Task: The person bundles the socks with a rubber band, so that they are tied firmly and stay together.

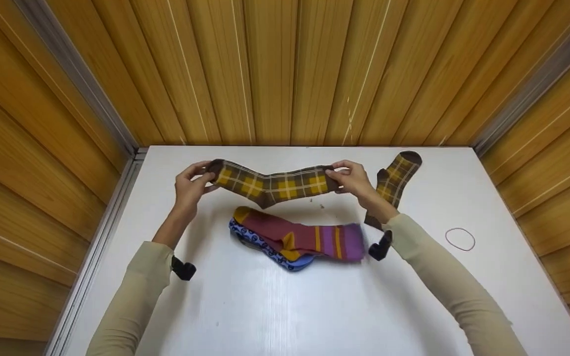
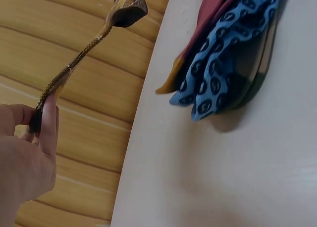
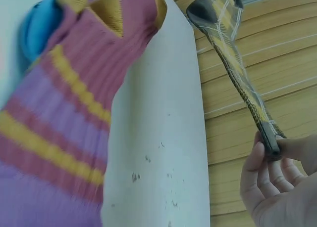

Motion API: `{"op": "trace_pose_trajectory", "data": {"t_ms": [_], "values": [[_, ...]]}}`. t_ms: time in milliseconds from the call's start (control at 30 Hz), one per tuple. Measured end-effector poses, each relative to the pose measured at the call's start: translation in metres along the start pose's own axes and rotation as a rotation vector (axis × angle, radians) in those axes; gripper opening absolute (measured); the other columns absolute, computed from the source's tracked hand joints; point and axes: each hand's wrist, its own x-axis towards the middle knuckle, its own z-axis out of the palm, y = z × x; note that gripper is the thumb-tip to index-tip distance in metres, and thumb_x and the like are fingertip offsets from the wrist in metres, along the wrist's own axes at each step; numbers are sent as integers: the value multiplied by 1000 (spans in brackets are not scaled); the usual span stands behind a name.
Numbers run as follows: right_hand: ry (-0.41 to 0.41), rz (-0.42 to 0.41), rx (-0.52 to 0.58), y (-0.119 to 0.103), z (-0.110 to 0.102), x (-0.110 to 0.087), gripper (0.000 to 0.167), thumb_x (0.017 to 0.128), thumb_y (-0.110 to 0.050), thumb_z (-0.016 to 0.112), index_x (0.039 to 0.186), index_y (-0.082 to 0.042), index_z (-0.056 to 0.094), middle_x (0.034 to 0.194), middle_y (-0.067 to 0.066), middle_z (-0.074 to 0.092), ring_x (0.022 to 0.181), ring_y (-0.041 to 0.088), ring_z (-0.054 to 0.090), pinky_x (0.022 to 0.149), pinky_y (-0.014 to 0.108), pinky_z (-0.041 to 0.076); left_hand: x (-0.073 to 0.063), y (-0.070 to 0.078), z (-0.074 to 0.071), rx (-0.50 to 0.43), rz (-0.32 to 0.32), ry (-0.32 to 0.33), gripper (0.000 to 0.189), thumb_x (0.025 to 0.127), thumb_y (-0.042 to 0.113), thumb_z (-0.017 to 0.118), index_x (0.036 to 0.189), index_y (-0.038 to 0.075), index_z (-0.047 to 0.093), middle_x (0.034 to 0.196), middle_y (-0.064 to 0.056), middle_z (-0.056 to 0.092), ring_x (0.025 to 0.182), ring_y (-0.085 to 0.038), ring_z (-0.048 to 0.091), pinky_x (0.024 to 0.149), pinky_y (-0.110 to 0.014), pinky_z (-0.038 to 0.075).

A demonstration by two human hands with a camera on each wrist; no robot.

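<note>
Mid-surface (image 1: 275,316): sock pile (image 1: 296,242), striped sock (image 1: 314,237) uppermost, blue patterned sock (image 1: 268,248) showing beneath. Thin red loop (image 1: 456,228) lies toward the right edge. Beyond the pile, held above the surface short of the far edge: plaid sock (image 1: 287,188), spanning both hands. Left hand (image 1: 191,185) pinches the dark toe, right hand (image 1: 355,181) the dark cuff; fingers narrow on the fabric. Judged light, soft, limp knit, neither slippery nor fragile; likely sags from one end, so toe-and-cuff hold suits. Second plaid sock (image 1: 392,188): near the far right corner.
</note>
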Motion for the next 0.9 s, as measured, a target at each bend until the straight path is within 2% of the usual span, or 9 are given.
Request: {"op": "trace_pose_trajectory", "data": {"t_ms": [133, 267, 367, 467, 600, 733, 833, 900], "values": [[-46, -1, 12, 14, -22, -23, 28, 99, -14, 67, 119, 4, 58, 74, -11, 70, 65, 4, 64, 57, 21, 57, -14, -3, 15, 3, -54, -55, 38, 94, -3, 60, 131, -5, 61, 107, -7, 54, 83, -9, 67, 77, -24, 62], [-94, 20, 33, 29, -35, -44, 24, 99, -11, 66, 116, 4, 58, 75, -11, 71, 63, 4, 65, 57, 22, 58, -24, -8, 22, -15, -130, -102, 38, 93, -5, 59, 131, -8, 59, 106, -8, 55, 81, -11, 69, 77, -24, 62], [-126, 37, 23, 41, -43, -56, 28, 99, -10, 66, 119, 7, 57, 75, -9, 71, 64, 5, 65, 59, 25, 60, -30, -15, 25, -3, -177, -132, 38, 93, -5, 58, 130, -9, 59, 101, -7, 59, 81, -11, 69, 76, -24, 62], [-149, 45, -10, 53, -47, -65, 34, 98, -10, 67, 122, 11, 56, 75, -8, 71, 66, 5, 66, 60, 25, 61, -35, -23, 28, 36, -190, -153, 37, 92, -6, 59, 129, -9, 59, 98, -7, 60, 82, -11, 68, 74, -23, 62], [-167, 65, -45, 72, -48, -74, 37, 98, -10, 67, 125, 13, 55, 75, -7, 69, 63, 5, 65, 59, 23, 60, -40, -36, 32, 159, -146, -154, 36, 89, -5, 62, 125, -6, 64, 101, -10, 59, 82, -13, 67, 72, -23, 62], [-184, 101, -75, 90, -46, -79, 37, 97, -8, 68, 125, 13, 57, 72, -7, 67, 57, 6, 62, 57, 24, 60, -43, -51, 34, 299, -69, -164, 35, 86, -8, 63, 121, -5, 68, 100, -14, 60, 76, -13, 68, 67, -24, 62], [-189, 115, -96, 99, -44, -81, 36, 97, -8, 69, 124, 13, 58, 72, -4, 69, 53, 7, 62, 55, 24, 59, -44, -60, 34, 381, 25, -180, 33, 83, -11, 65, 115, -6, 70, 95, -16, 63, 71, -12, 68, 63, -24, 62], [-191, 102, -118, 103, -43, -82, 36, 97, -8, 69, 124, 13, 58, 75, -1, 72, 51, 8, 63, 54, 25, 59, -45, -65, 34, 465, 123, -185, 31, 81, -12, 68, 111, -5, 72, 92, -18, 66, 70, -14, 68, 61, -26, 62]]}}
